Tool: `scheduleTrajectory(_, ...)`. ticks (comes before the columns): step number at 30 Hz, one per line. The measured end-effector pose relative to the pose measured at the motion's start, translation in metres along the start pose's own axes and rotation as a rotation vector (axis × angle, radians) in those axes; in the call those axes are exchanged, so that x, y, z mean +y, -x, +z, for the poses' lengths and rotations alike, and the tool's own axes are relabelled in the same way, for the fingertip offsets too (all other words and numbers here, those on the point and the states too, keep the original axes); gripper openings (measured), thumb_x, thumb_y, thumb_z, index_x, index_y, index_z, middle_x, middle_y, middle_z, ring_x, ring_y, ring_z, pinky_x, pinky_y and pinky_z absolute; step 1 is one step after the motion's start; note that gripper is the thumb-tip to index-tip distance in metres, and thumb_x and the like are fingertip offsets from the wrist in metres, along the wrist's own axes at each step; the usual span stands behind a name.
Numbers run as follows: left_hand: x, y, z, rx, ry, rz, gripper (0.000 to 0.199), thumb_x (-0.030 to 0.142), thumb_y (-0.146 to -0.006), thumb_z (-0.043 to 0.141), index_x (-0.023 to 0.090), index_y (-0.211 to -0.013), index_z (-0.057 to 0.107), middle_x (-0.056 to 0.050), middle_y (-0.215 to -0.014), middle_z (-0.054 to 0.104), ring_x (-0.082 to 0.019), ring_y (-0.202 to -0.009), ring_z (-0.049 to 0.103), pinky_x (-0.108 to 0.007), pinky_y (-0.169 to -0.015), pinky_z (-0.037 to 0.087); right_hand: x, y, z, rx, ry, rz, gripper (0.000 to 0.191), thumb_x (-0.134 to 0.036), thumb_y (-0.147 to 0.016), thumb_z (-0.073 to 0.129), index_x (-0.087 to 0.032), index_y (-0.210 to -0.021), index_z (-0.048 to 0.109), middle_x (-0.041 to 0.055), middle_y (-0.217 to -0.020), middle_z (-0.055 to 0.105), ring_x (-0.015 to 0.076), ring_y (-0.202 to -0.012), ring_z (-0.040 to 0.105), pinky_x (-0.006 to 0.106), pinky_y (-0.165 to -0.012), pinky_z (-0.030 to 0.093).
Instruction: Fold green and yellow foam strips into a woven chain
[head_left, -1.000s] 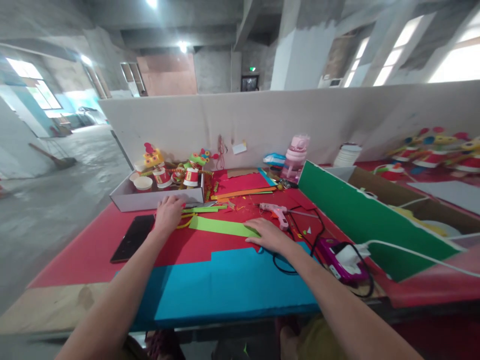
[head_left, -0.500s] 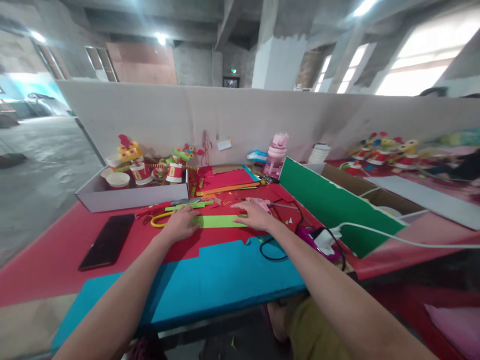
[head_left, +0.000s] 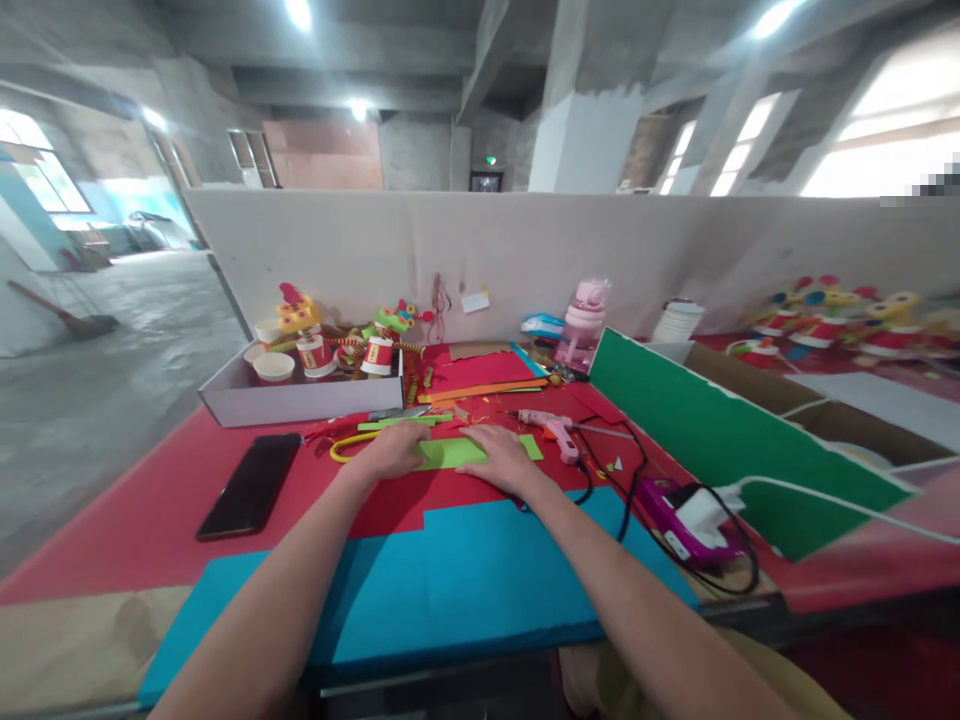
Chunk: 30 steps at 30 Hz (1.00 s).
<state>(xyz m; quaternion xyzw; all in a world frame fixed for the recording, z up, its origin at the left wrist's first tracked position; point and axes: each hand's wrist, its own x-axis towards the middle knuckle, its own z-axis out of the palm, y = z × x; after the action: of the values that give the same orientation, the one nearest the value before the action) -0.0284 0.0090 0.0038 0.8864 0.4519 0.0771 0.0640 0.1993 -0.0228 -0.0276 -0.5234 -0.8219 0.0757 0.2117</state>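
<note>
A light green paper strip [head_left: 450, 454] lies across red paper in front of me. My left hand [head_left: 397, 450] covers its left end, with fingers and thumb closed on it. Over the middle of the strip is my right hand [head_left: 495, 458], fingers and thumb spread apart and touching the paper; the strip's right end shows past it. Yellow-handled scissors [head_left: 346, 447] lie beside my left hand. A pink glue gun [head_left: 551, 432] rests to the right of my right hand. Narrow green strips [head_left: 405, 422] lie just behind my left hand.
A black phone [head_left: 251, 485] is at left. Behind it, a white box [head_left: 300, 402] holds paper-cup figures. Blue sheet [head_left: 465, 580] covers the front edge. At right are a green-sided box [head_left: 720, 440], a purple power strip [head_left: 694, 530] and cables. A pink bottle [head_left: 583, 325] stands behind.
My right hand has moved left along the strip toward my left hand, uncovering the strip's right end and the glue gun. The camera view has shifted left.
</note>
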Motion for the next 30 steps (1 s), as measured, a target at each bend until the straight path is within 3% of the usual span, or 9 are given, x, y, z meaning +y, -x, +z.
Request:
scheduleTrajectory(4,-0.002,-0.001,0.006,0.053,-0.001,0.004,0.011,0.019,-0.079,0.050,0.019,-0.083,0.061,-0.007,-0.088,0.066,-0.022,-0.088,0.060,-0.030,-0.075,0.043,0.000,-0.004,-0.026,0.109,-0.052,-0.076,0.045,-0.040,-0.087,0.059,-0.022,-0.128,0.056,0.0109,-0.132,0.057,0.0243,-0.122,0.050,0.039,-0.102,0.036)
scheduleTrajectory(6,-0.003,-0.002,0.008,0.053,0.001,-0.041,0.015,0.022,-0.083,0.046,0.020,-0.081,0.061,-0.007,-0.084,0.066,-0.022,-0.083,0.061,-0.030,-0.072,0.042,0.004,-0.005,-0.051,0.093,-0.084,-0.062,0.028,-0.031,-0.090,0.053,-0.020,-0.114,0.064,0.0090,-0.116,0.066,0.0204,-0.105,0.059,0.032,-0.091,0.042)
scheduleTrajectory(9,0.000,-0.004,0.010,0.043,-0.009,-0.068,0.019,0.023,-0.085,0.044,0.019,-0.083,0.062,-0.008,-0.087,0.067,-0.022,-0.084,0.061,-0.030,-0.073,0.043,0.014,0.001,-0.089,-0.149,-0.018,0.004,0.015,-0.021,-0.085,0.055,-0.020,-0.086,0.070,0.0040,-0.085,0.071,0.0171,-0.078,0.063,0.026,-0.071,0.043)
scheduleTrajectory(12,0.005,-0.003,0.011,0.043,-0.018,-0.080,0.020,0.023,-0.085,0.043,0.018,-0.088,0.063,-0.010,-0.094,0.068,-0.023,-0.090,0.061,-0.031,-0.077,0.043,0.023,0.018,-0.108,-0.429,0.025,0.009,0.006,-0.016,-0.074,0.064,-0.020,-0.072,0.068,0.0013,-0.073,0.069,0.0155,-0.068,0.061,0.023,-0.061,0.040)
scheduleTrajectory(16,0.009,-0.002,0.011,0.051,-0.030,-0.093,0.021,0.024,-0.086,0.042,0.018,-0.091,0.063,-0.011,-0.098,0.068,-0.023,-0.092,0.062,-0.032,-0.080,0.044,0.026,0.042,-0.102,-0.611,0.086,0.059,0.005,-0.016,-0.068,0.065,-0.020,-0.070,0.066,0.0007,-0.069,0.067,0.0152,-0.062,0.059,0.023,-0.052,0.036)
scheduleTrajectory(22,0.006,-0.003,0.013,0.036,-0.043,-0.075,0.019,0.022,-0.086,0.044,0.019,-0.090,0.062,-0.010,-0.097,0.067,-0.023,-0.093,0.062,-0.031,-0.080,0.044,0.026,0.051,-0.089,-0.541,0.196,0.117,0.020,-0.001,-0.060,0.058,-0.018,-0.068,0.065,0.0024,-0.069,0.066,0.0154,-0.062,0.057,0.023,-0.051,0.035)
scheduleTrajectory(25,0.006,-0.004,0.013,0.046,-0.059,-0.060,0.019,0.023,-0.086,0.044,0.019,-0.093,0.061,-0.010,-0.101,0.067,-0.023,-0.095,0.061,-0.031,-0.080,0.044,0.011,0.054,-0.100,-0.505,0.033,0.068,0.020,-0.003,-0.064,0.057,-0.017,-0.073,0.067,0.0023,-0.071,0.068,0.0152,-0.065,0.060,0.021,-0.056,0.040)
scheduleTrajectory(28,0.008,-0.003,0.013,0.053,-0.080,-0.043,0.020,0.022,-0.086,0.042,0.018,-0.094,0.061,-0.010,-0.100,0.068,-0.023,-0.094,0.062,-0.032,-0.078,0.044,-0.021,0.058,-0.111,-0.671,-0.281,-0.107,0.015,-0.018,-0.077,0.060,-0.019,-0.086,0.071,0.0008,-0.077,0.071,0.0138,-0.067,0.064,0.020,-0.060,0.044)
scheduleTrajectory(30,0.010,-0.003,0.012,0.057,-0.090,-0.045,0.020,0.021,-0.086,0.043,0.018,-0.092,0.061,-0.010,-0.096,0.068,-0.023,-0.091,0.062,-0.031,-0.075,0.044,-0.041,0.052,-0.110,-0.793,-0.421,-0.209,0.021,-0.034,-0.084,0.058,-0.020,-0.093,0.072,0.0010,-0.079,0.072,0.0136,-0.069,0.065,0.020,-0.063,0.046)
